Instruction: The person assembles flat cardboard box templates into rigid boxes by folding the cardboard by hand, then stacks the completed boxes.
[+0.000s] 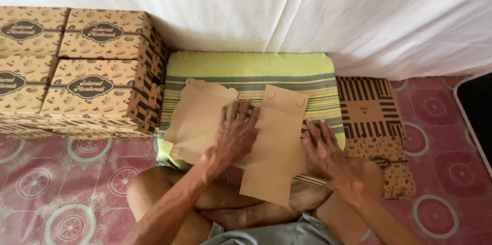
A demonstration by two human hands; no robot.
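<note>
Both hands press flat, fingers spread, with no closed grip on anything: the left hand (234, 133) lies palm-down on a brown card blank (277, 142), and the right hand (324, 154) rests on the blank's right edge. That blank, an unfolded box with rounded tabs, lies across the front half of a green striped cushion (251, 68) and overhangs its near edge onto the person's crossed legs (215, 204). A second blank (197, 119) lies partly under it, toward the cushion's left edge. Judging by the pose, a crease is being pressed; firm, even pressure along the fold line would likely keep it straight. Finished printed boxes (82, 71) are stacked left of the cushion. Printed flat blanks (371, 122) lie on its right, on a pink patterned mat (61, 183). White cloth (307, 9) hangs behind.
</note>
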